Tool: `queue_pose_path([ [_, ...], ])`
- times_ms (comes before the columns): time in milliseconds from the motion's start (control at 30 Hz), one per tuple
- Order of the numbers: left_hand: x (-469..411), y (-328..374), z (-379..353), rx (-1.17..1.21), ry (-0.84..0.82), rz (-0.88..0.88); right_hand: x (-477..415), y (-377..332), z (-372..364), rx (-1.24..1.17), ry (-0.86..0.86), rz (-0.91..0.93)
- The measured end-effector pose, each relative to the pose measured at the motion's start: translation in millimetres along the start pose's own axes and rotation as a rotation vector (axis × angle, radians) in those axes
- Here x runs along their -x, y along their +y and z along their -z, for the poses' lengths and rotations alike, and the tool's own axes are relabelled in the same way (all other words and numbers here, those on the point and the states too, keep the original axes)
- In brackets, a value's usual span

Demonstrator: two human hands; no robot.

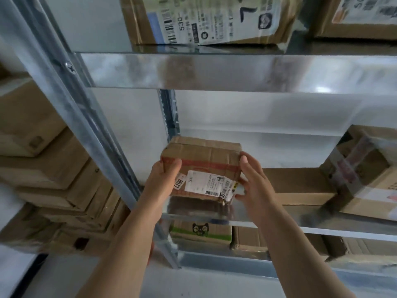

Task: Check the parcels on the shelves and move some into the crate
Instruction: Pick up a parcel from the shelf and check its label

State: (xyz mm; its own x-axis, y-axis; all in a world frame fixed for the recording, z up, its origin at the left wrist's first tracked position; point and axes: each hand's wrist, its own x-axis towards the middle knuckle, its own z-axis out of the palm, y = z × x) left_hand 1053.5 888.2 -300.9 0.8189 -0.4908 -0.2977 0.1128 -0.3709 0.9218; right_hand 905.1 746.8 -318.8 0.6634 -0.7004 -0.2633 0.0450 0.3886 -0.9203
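A small brown cardboard parcel (202, 160) with red tape and a white shipping label sits at the front left of the middle metal shelf (279, 220). My left hand (163, 179) grips its left side, thumb on the top edge. My right hand (251, 181) holds its right side, thumb up at the top corner and fingers at the lower right corner. The label faces me. No crate is in view.
A flat brown box (300, 186) and a taped box (365, 173) stand to the right on the same shelf. Labelled parcels (206, 20) fill the shelf above, more boxes (202, 231) the shelf below. A slanted steel upright (86, 130) and stacked cartons (53, 179) are at left.
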Motion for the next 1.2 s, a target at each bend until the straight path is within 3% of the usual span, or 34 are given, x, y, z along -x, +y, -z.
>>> queue_pose_path([
  [400,-1,-16,-7,0.254,0.069,0.076,-5,7,-7,0.054,-0.137,0.01],
  [800,5,-22,7,0.215,0.12,0.209,20,14,-18,0.066,-0.093,0.009],
  [1200,60,-9,4,0.413,0.124,0.103,59,24,-9,0.011,0.024,0.01],
])
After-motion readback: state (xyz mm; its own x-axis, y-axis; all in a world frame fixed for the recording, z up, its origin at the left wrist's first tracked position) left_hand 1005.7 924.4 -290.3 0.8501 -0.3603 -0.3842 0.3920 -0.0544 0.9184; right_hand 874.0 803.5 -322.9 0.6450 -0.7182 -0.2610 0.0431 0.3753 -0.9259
